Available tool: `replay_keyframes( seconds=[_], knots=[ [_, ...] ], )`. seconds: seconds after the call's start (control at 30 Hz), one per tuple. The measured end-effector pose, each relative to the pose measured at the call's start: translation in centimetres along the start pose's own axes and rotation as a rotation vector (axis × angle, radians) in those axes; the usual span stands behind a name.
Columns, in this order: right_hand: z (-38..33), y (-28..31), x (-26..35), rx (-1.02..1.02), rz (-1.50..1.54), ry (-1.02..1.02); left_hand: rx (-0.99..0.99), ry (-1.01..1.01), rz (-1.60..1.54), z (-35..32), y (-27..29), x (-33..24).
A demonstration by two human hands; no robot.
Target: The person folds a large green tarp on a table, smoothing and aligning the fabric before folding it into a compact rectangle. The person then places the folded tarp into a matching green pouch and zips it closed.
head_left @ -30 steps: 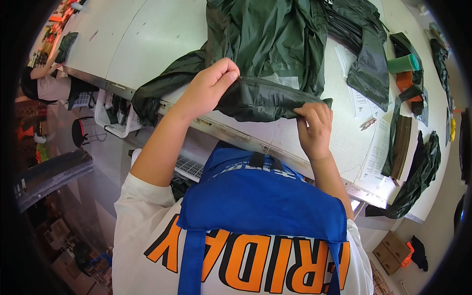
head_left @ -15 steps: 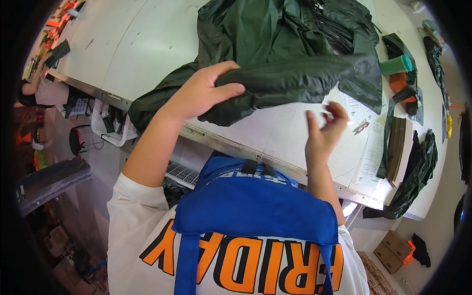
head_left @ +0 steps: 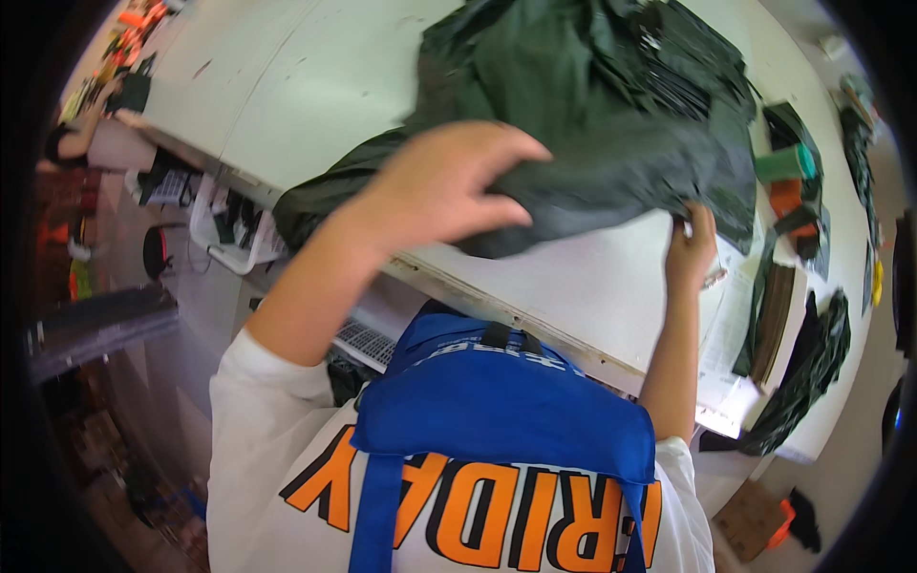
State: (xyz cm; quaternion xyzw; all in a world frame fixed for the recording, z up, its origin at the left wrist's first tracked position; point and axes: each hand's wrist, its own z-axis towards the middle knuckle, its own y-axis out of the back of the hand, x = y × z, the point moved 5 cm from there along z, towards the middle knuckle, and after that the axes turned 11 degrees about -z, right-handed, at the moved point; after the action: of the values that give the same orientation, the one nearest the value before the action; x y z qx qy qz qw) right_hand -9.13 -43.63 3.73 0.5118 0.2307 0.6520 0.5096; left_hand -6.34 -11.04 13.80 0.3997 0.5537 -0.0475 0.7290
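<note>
A dark green, shiny thin-fabric garment (head_left: 535, 72) lies crumpled on the white worktable (head_left: 315, 100), spread toward the far side. Its near part, a sleeve-like tube (head_left: 602, 177), is lifted a little off the table edge. My left hand (head_left: 444, 181), blurred by motion, is over the left end of this tube with thumb and fingers apart. At the tube's right end my right hand (head_left: 694, 244) pinches the fabric edge between thumb and fingers. The fabric hides part of those fingertips.
On the right stand a green roll (head_left: 785, 164), an orange-brown box (head_left: 788, 201) and dark fabric strips (head_left: 812, 372). Printed sheets (head_left: 731, 306) lie near my right forearm. A white basket (head_left: 229, 239) sits below the table's left edge. Another person (head_left: 110, 143) works at the far left.
My right hand has moved up and right and taken hold of the fabric edge. My left hand has loosened from the tube and its fingers have spread.
</note>
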Motion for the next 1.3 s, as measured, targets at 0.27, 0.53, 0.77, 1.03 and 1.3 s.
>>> replay_keyframes(
  seconds=[0.27, 0.53, 0.77, 1.03, 1.3],
  knots=[
    [-9.9, -1.4, -27.8, 0.419, -0.33, -0.381, -0.623, 0.355, 0.489, -13.4, 0.1, 17.1],
    [-6.3, -2.6, -27.5, 0.367, -0.493, -0.401, -0.503, 0.938, 0.641, -21.3, 4.1, 23.9],
    [-5.9, -1.2, -23.4, 0.153, -0.567, -0.717, -0.424, 0.777, -0.72, -9.8, -9.4, 17.3],
    [-8.0, 2.2, -11.3, -0.176, 0.813, -0.863, -0.476, 0.216, -0.103, -6.0, -13.0, 11.3],
    [-10.1, -7.3, 5.8, 0.621, 0.955, -0.561, 0.095, -0.184, 0.441, 1.4, -12.1, 10.8]
  ],
)
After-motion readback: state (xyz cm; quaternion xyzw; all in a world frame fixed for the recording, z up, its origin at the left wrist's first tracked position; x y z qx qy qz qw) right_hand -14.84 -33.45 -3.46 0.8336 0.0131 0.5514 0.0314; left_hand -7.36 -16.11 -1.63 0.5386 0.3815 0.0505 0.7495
